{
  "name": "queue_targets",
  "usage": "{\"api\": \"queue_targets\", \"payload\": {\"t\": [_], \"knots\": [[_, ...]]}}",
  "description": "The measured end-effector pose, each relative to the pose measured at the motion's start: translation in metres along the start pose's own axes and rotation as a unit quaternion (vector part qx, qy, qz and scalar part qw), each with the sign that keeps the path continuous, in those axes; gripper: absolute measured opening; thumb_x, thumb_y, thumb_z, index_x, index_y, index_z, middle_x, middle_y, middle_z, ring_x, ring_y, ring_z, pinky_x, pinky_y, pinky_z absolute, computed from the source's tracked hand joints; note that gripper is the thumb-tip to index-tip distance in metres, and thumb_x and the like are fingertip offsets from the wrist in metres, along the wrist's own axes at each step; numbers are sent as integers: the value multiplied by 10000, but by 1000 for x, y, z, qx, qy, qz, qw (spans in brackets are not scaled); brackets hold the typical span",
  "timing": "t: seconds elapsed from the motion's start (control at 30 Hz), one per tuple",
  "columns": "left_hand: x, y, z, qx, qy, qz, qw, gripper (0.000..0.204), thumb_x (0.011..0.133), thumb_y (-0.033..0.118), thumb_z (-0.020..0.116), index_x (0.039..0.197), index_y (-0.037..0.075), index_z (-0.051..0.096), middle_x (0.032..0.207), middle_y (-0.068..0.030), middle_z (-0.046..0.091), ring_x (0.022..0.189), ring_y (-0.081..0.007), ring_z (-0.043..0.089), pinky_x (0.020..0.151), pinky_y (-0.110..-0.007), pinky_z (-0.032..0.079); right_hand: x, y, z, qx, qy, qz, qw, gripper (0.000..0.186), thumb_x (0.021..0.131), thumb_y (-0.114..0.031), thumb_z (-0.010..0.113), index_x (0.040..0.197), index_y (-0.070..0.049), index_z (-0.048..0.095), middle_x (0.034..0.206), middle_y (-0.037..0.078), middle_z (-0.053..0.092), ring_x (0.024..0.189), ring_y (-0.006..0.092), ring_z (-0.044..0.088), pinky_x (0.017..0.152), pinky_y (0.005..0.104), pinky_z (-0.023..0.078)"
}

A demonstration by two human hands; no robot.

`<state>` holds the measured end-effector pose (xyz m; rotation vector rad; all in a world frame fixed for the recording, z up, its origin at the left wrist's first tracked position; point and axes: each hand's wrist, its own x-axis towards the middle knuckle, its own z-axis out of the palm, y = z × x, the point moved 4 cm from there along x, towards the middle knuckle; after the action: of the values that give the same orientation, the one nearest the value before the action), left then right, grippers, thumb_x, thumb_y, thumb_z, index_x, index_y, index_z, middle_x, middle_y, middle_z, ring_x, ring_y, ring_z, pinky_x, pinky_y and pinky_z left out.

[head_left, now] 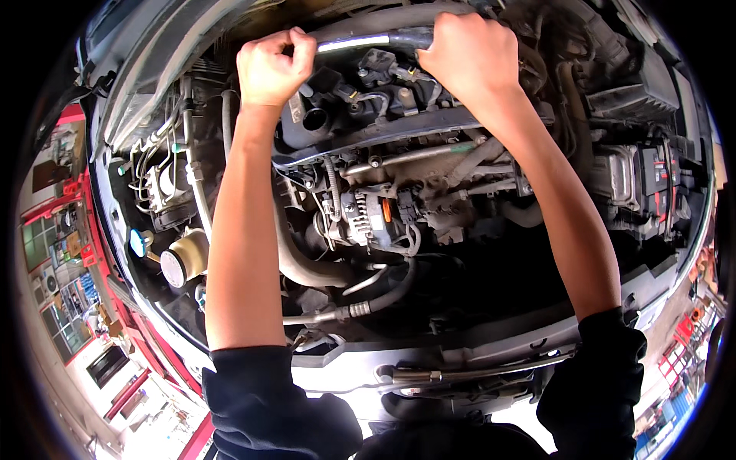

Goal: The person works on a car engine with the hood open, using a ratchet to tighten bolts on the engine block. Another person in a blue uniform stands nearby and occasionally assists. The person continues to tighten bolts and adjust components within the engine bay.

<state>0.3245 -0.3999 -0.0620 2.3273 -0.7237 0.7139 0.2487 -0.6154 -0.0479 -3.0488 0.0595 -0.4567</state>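
Observation:
Both my hands are at the far side of an open engine bay, over the back of the engine [368, 207]. My left hand [276, 65] is closed in a fist at the left end of a dark bar-like piece [410, 38] with a bright white streak. My right hand [475, 57] is closed around the same piece at its right end, knuckles up and fingertips hidden. Just below the bar lie ignition coils [376, 67] with connectors and wires. An open round oil filler neck [314, 119] shows beside my left wrist.
An alternator [372, 218] sits at the engine's near side. To the left is a reservoir with a white cap [175, 268] beside a blue cap [138, 242]; a battery [658, 180] stands at the right. The car's front crossmember [475, 356] runs nearest me.

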Motion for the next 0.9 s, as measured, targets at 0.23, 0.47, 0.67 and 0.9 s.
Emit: {"api": "queue_targets", "payload": {"t": [0.23,0.47,0.67,0.9], "knots": [[-3,-4,1,-30,-26,36,999,252,852,164,571,662,9,627,565,-141,556,491,-275,568,515,-305,462,-13,-7,-6,15,-68,7,998,180,726,-228,727,751,-52,697,708,127,680,655,265,690,598,362,553],[-1,-6,0,-75,-67,52,994,260,884,168,548,693,7,617,566,-96,540,507,-218,568,550,-284,465,-34,-14,-13,32,6,29,999,213,684,-215,737,711,-27,642,655,152,658,633,305,683,589,385,560],[-2,-4,2,64,2,-88,994,261,783,257,588,637,65,686,560,-161,591,531,-342,610,537,-358,503,2,-4,6,48,-63,-22,997,120,711,-173,681,740,-57,692,713,148,681,664,285,692,597,372,552],[-1,9,5,262,95,-223,934,361,786,333,524,600,84,708,539,-182,611,528,-373,638,557,-425,548,79,-2,36,1,-11,-140,990,446,811,-295,653,1162,-35,568,1145,155,611,1167,267,517,1023,413,330]]}}
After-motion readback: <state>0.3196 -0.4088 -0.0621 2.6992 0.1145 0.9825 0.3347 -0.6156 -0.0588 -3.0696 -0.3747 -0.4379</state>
